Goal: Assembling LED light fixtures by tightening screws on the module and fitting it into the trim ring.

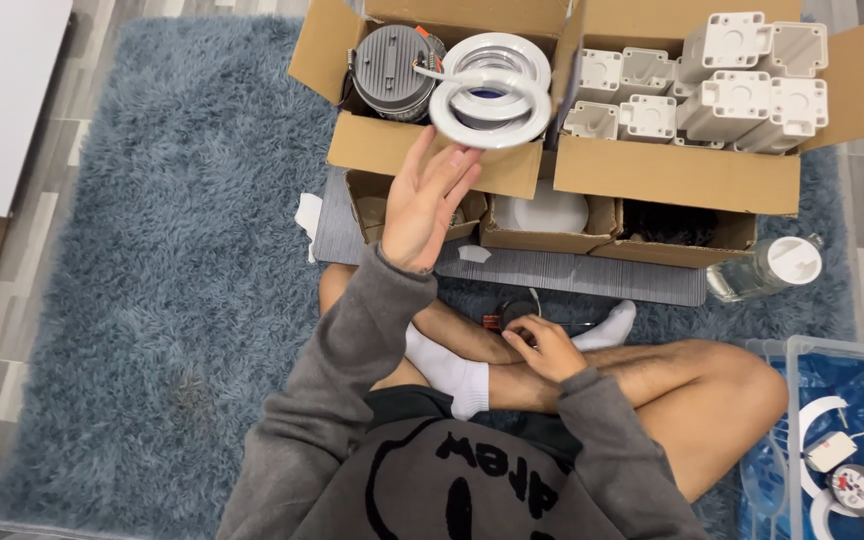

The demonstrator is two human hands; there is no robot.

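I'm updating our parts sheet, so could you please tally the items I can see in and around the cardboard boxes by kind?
Large open brown cardboard boxes: 2
Small open brown cardboard boxes: 3
White round plastic trim rings: 2, stacked at the left hand
Grey ribbed round metal light housing: 1
Clear plastic bottle with white cap: 1
White square plastic junction boxes: too crowded to count
Total: 9

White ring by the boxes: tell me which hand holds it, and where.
The left hand is open beneath the white ring, fingertips at its lower rim; a real hold cannot be told. The right hand is elsewhere.

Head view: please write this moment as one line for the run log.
left hand: open, at white trim ring | right hand: on small dark part, grip unclear | cardboard box: open
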